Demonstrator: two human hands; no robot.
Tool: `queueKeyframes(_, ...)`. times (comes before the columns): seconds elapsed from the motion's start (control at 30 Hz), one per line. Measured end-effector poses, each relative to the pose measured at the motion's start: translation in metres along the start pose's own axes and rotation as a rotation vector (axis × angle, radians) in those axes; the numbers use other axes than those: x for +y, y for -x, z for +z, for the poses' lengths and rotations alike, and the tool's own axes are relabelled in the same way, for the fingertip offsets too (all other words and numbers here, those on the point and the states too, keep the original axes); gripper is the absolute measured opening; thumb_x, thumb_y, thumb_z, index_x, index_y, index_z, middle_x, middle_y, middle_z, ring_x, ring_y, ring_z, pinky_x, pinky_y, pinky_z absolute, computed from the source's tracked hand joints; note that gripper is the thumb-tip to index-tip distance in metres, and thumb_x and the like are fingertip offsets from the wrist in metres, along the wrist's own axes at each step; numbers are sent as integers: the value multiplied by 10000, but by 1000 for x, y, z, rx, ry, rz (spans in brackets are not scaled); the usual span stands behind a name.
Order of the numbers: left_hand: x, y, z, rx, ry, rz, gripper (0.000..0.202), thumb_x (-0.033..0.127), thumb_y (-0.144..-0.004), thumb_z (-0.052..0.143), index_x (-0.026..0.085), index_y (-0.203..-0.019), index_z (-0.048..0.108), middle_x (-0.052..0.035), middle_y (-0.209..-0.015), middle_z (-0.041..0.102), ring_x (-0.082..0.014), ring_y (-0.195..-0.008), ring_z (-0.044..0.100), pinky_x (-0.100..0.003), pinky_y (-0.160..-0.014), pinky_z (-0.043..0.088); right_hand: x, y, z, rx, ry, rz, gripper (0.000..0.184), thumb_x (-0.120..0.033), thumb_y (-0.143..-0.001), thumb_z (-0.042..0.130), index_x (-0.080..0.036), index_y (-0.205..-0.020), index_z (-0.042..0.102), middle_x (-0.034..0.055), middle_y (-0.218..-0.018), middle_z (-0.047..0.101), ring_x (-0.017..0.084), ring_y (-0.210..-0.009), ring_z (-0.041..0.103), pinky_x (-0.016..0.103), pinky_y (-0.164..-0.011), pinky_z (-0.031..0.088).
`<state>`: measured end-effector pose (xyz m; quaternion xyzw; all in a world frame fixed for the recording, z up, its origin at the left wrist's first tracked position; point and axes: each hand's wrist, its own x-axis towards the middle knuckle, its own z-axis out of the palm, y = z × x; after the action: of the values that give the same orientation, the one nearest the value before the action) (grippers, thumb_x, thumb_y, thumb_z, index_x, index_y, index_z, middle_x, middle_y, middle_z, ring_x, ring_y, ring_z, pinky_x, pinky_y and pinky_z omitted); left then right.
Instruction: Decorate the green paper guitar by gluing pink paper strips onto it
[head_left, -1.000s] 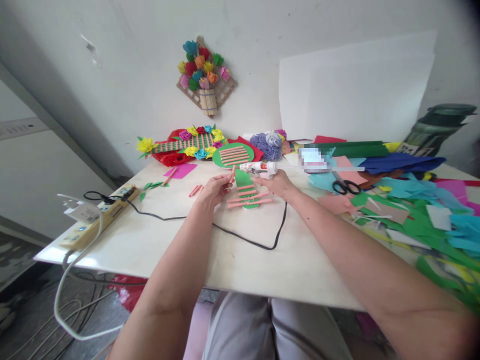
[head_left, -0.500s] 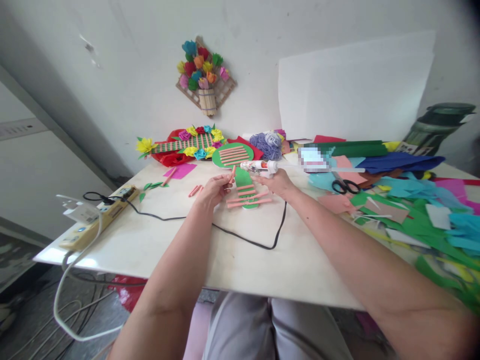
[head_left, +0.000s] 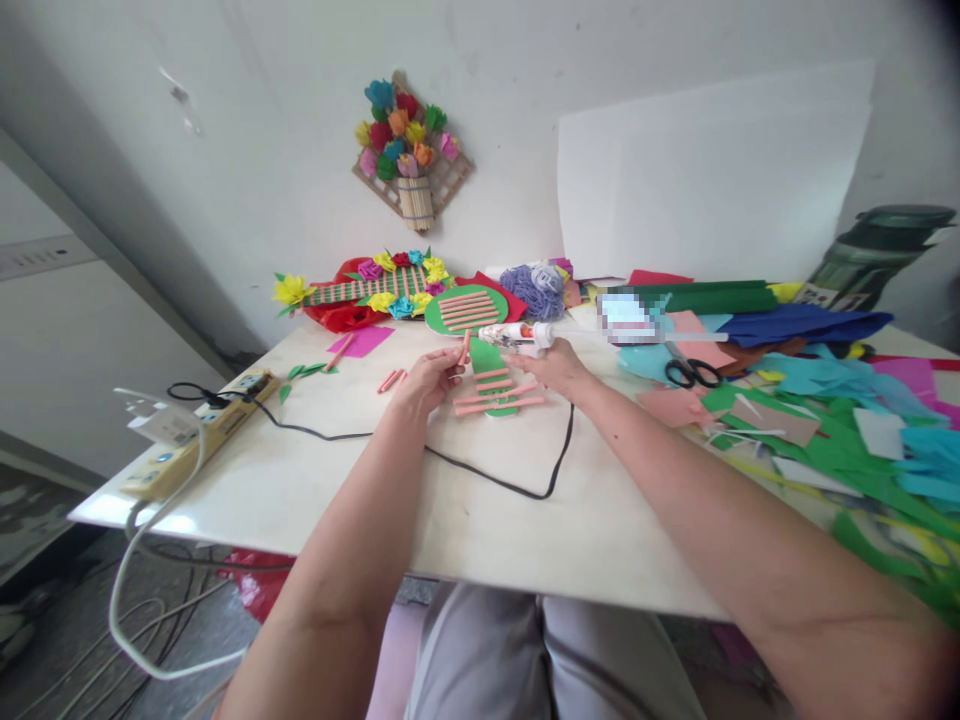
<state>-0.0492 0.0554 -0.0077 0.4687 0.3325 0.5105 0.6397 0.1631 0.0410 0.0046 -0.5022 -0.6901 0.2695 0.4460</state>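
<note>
My left hand (head_left: 437,377) pinches a short rolled pink paper stick (head_left: 465,347), held upright. Wrapped around a white hot glue gun (head_left: 517,335) is my right hand (head_left: 553,366); the nozzle points left, close to the top of that stick. Below both hands lies a green paper strip (head_left: 487,357) with several pink sticks (head_left: 493,383) across it. Left of my left hand, a few loose pink sticks (head_left: 390,381) rest on the table. Behind the glue gun sits a green oval (head_left: 466,322) with a row of pink sticks on it.
A power strip (head_left: 195,440) lies along the table's left side, with a black cord (head_left: 487,480) running to the right. Scissors (head_left: 694,373) and coloured paper scraps (head_left: 810,440) cover the right side. A flower-trimmed paper guitar (head_left: 367,292) and purple yarn (head_left: 534,290) stand at the back.
Almost nothing differs. The pink stick and the glue gun's nozzle have shifted very slightly to the left; both hands keep their hold.
</note>
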Motion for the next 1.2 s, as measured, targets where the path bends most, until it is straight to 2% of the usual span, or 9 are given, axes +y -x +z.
queueKeyframes(0.43,-1,0,0,53,10,-5,197,213,-596,704,114,-744,620,-13,-705,543,-46,-543,447,-160,-448,352,1,-1,1,-39,11,-9,445,-461,-633,665,-142,-944,675,63,-854,688,198,-816,623,266,-684,477)
queueKeyframes(0.57,-1,-1,-1,41,17,3,192,214,-603,700,111,-741,615,-15,-691,532,-51,-539,438,-163,-442,346,-1,0,2,-46,-1,-14,436,-449,-635,668,-139,-942,675,61,-853,687,197,-832,621,265,-707,472)
queueKeyframes(0.97,-3,-4,-6,5,60,6,161,205,-624,691,108,-723,609,-9,-657,516,-52,-532,435,-156,-439,351,-2,1,3,-58,57,28,402,-445,-613,681,-139,-874,691,53,-777,682,205,-781,623,256,-628,480)
queueKeyframes(1.2,-2,-2,-3,-19,76,1,93,149,-660,646,89,-714,600,1,-645,508,-43,-522,459,-142,-463,389,-2,1,2,-49,50,9,436,-457,-627,671,-150,-937,679,52,-842,685,203,-838,624,271,-702,484)
